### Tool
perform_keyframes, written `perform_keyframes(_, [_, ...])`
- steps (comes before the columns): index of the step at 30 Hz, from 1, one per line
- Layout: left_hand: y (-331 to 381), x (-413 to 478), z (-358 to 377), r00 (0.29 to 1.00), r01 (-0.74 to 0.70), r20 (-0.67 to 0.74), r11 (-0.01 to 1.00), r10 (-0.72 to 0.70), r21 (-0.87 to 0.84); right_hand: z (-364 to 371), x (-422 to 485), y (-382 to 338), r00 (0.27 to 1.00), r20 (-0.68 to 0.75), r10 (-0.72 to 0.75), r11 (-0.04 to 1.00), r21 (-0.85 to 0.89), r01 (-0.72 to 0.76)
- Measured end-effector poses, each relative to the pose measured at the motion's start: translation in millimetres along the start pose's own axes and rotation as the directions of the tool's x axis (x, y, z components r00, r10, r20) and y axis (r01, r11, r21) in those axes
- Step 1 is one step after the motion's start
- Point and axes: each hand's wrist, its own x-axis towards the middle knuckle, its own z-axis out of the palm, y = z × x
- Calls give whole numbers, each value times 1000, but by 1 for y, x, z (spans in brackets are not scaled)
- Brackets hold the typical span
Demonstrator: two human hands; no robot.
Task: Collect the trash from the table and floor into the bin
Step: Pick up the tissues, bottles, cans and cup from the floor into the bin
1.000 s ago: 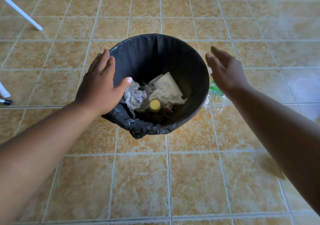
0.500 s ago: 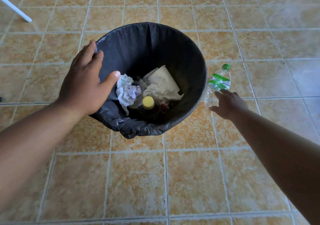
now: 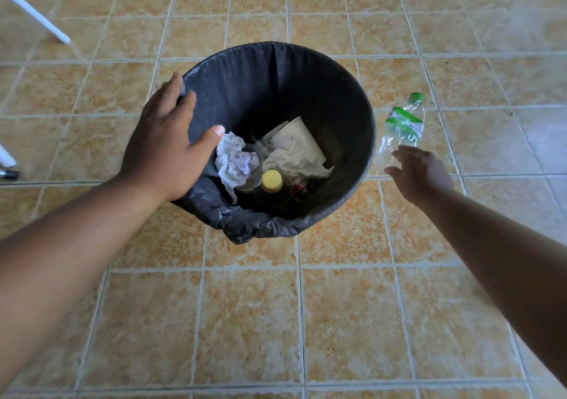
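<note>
A round bin lined with a black bag (image 3: 276, 85) stands on the tiled floor. Inside lie crumpled white tissue (image 3: 236, 162), a paper cup (image 3: 297, 141) and a dark bottle with a yellow cap (image 3: 271, 180). My left hand (image 3: 165, 150) grips the bin's left rim, thumb inside and fingers outside. A crushed clear plastic bottle with a green cap and label (image 3: 403, 122) lies on the floor just right of the bin. My right hand (image 3: 420, 174) reaches over the bottle's lower end with fingers spread. Whether they touch it is hard to tell.
A white slanted furniture leg (image 3: 33, 12) comes down at the far left. Another white leg (image 3: 6, 156) and a dark pen-like object (image 3: 9, 174) sit at the left edge. Tan floor tiles (image 3: 245, 322) surround the bin.
My right hand dropped from above the bin's right side to the floor, uncovering the plastic bottle, and its fingers have spread at the bottle's base. My left hand stayed on the rim.
</note>
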Motion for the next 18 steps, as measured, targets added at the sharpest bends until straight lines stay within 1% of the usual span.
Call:
perform_keyframes(3, [1,1,0,1000,5,3,1000,-5,-17,-27,9,-8,987,-156,-48,994,86,62])
perform_keyframes(5, [1,1,0,1000,8,10,1000,-8,-24,-50,14,-17,960,-260,-101,983,123,136])
perform_keyframes(9, [-1,1,0,1000,8,23,999,-7,-37,-105,13,-48,861,-469,-196,925,202,321])
perform_keyframes(12, [-2,0,0,999,10,32,998,-8,-64,-141,1,-78,786,-561,-260,850,254,462])
perform_keyframes(13, [-2,0,0,999,12,32,997,-10,-79,-150,-5,-87,764,-571,-300,814,264,517])
perform_keyframes(15, [-3,0,1,1000,16,22,993,-13,-114,-165,-17,-104,717,-545,-435,731,252,635])
perform_keyframes(16, [-4,0,1,1000,15,15,992,-13,-129,-171,-23,-110,690,-503,-520,683,240,690])
perform_keyframes(18, [-5,0,2,1000,9,7,989,-8,-148,-181,-33,-121,644,-362,-674,604,234,762])
